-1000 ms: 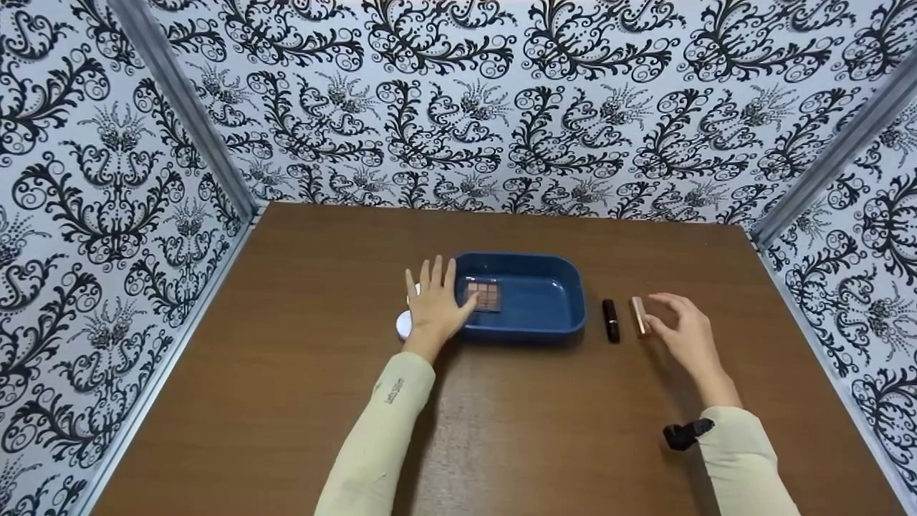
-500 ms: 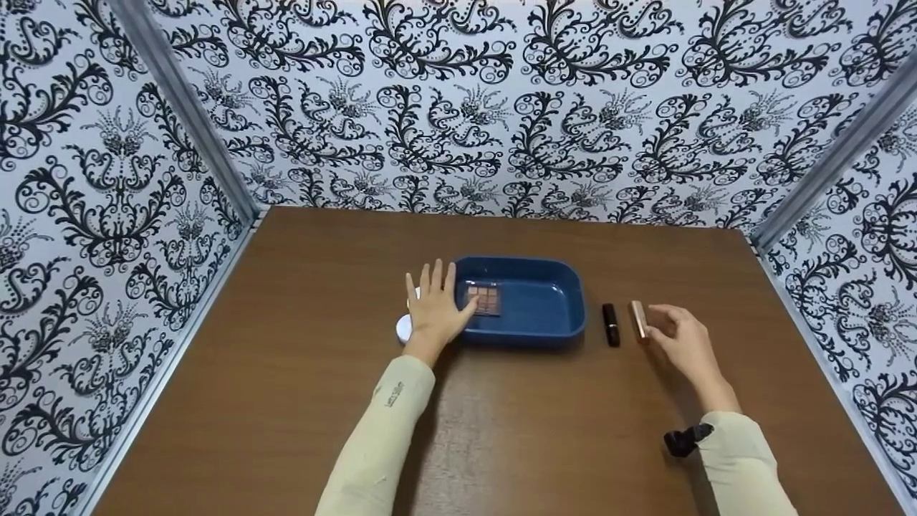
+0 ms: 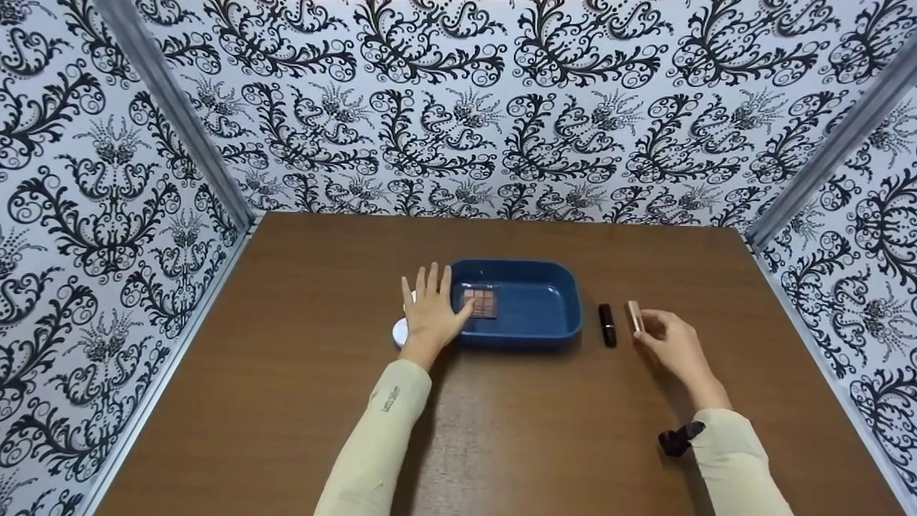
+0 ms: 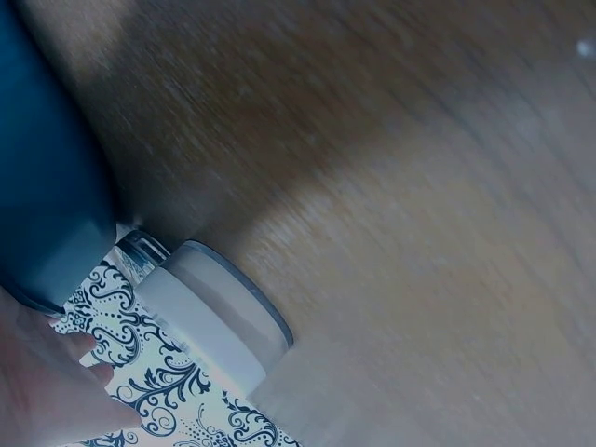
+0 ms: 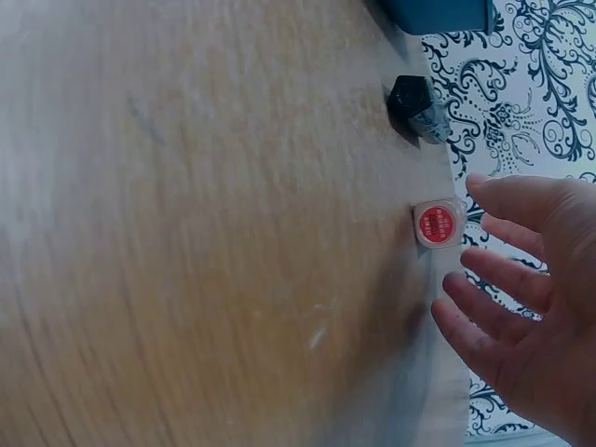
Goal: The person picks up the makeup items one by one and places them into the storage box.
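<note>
My left hand lies with fingers spread over the left rim of a blue tray. Inside the tray is a square palette of brownish pans. Beside that hand stands a white-lidded jar, its lid partly covered in the head view. On the right, my right hand reaches around a pale gold lipstick tube, thumb tip right at its near end. The tube's round red label faces the right wrist camera, between thumb and loosely bent fingers. A black lipstick tube lies left of it.
All of this is on a brown wooden table. Patterned black-and-white walls with grey corner posts close off the back and both sides. A black camera mount sits at the right sleeve.
My right hand has shifted slightly left, its thumb and fingers drawing closer around the gold lipstick tube. The left hand keeps its place on the tray; the head view has tilted a little.
</note>
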A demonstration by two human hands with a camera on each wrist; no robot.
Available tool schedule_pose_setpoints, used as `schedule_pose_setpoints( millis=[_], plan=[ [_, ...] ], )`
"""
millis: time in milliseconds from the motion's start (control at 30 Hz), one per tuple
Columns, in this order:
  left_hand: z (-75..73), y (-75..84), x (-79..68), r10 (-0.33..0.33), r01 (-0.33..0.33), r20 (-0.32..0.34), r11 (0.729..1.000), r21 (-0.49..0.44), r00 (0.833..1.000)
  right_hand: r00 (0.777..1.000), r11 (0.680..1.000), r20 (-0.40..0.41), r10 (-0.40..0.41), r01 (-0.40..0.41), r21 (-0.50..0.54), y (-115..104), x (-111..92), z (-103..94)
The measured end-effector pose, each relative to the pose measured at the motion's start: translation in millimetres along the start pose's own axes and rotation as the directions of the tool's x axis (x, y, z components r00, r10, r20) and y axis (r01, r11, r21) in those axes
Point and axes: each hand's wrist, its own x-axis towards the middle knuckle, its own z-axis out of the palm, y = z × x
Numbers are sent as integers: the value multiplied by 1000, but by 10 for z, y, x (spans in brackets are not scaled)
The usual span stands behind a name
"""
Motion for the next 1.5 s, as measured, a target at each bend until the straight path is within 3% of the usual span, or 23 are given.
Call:
schedule_pose_setpoints(
  millis=[433, 700, 967, 1200, 1500],
  plan=[
    [18, -30, -19, -18, 19, 25, 1000, -6, 1000, 998, 983, 30, 62, -56, -177, -122, 40, 52],
    [39, -39, 17, -13, 14, 9, 1000, -10, 1000, 999, 957, -42, 28, -39, -289, -214, 101, 93],
    [43, -34, 31, -14, 14, 16, 1000, -4, 1000, 994, 953, -86, 65, -87, -289, -272, 142, 114],
    [13, -29, 16, -22, 22, 30, 1000, 12, 999, 991, 950, -130, 17, -57, -306, -279, 133, 181],
    [14, -6, 9, -16, 16, 22, 1000, 2, 1000, 990, 949, -113, 86, -116, -294, -297, 116, 155]
  ],
)
